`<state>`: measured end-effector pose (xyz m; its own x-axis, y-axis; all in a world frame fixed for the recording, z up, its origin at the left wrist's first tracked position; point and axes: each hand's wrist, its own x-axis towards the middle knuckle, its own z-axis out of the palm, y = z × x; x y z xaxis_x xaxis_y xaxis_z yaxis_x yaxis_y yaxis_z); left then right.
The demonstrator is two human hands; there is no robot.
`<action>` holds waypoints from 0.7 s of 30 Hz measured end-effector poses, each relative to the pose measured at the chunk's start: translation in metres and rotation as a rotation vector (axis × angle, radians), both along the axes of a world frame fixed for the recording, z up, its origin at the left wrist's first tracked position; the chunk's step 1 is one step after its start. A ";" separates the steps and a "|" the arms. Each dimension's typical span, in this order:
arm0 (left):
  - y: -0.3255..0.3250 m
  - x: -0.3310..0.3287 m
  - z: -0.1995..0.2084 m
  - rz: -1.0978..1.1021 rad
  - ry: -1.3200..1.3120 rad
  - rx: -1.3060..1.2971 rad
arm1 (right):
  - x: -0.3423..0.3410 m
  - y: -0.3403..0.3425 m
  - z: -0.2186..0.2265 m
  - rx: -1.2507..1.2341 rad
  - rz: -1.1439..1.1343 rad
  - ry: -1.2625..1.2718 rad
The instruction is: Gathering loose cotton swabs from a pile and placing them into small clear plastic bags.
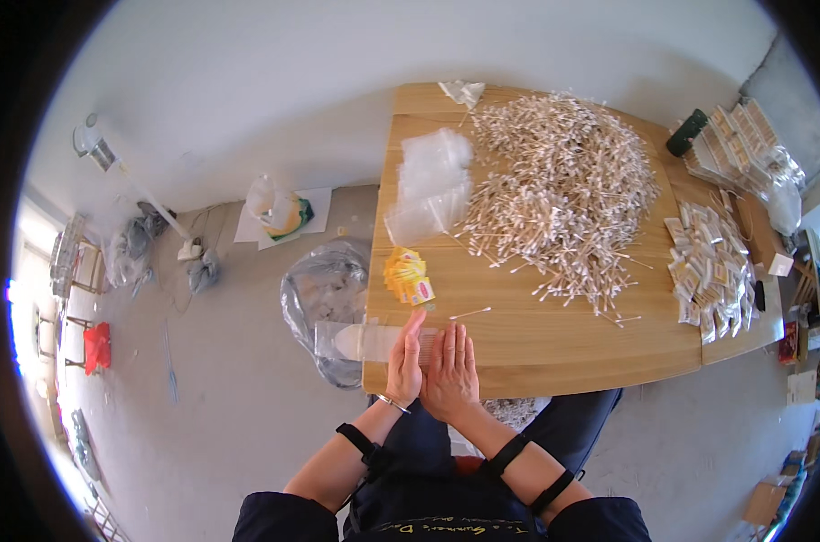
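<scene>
At the table's near left edge, a clear plastic bag (352,342) lies flat and sticks out past the edge. My left hand (405,363) stands on its side over the bag, fingers stretched and held together. Beside it, my right hand (450,372) lies flat with straight fingers. A small row of cotton swabs (427,345) shows between the two hands, partly hidden by them. Just beyond the fingertips lie a single loose cotton swab (470,313) and a fanned stack of yellow cards (409,276).
A large heap of cotton swabs (563,194) covers the table's far middle. Clear empty bags (431,181) are stacked left of it. Packed swab bags (712,271) pile up at the right. A big plastic sack (324,298) stands on the floor by the left edge.
</scene>
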<state>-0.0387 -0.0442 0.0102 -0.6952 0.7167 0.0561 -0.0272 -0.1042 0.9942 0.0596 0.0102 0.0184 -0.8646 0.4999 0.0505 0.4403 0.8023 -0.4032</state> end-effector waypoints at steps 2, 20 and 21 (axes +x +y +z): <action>-0.004 -0.011 0.000 0.021 0.036 -0.022 | -0.013 -0.003 -0.002 0.022 -0.006 0.029; -0.031 -0.039 -0.005 0.047 -0.015 0.038 | -0.041 -0.021 0.001 0.018 0.025 0.020; -0.031 -0.039 -0.006 0.061 0.006 0.052 | -0.041 -0.022 0.002 0.019 0.027 0.020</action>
